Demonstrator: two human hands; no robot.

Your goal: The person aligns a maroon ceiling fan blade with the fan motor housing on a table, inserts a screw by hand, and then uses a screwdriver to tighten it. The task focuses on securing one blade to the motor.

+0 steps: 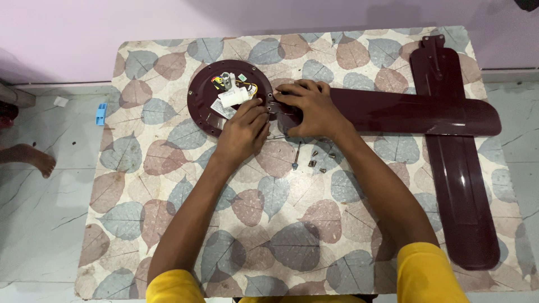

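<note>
On the leaf-patterned table (168, 235), the left hand (242, 133) pinches its fingers together at the 4 o'clock rim of the round maroon fan motor (205, 101). The right hand (311, 106) presses flat, fingers spread, on the inner end of a maroon fan blade (415, 112) running toward 3 o'clock. Loose screws (314, 160) lie just below; another blade (455, 185) lies crosswise under it.

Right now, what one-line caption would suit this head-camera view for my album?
Both hands, left and right, join a long maroon fan blade to a round maroon motor housing.
</note>
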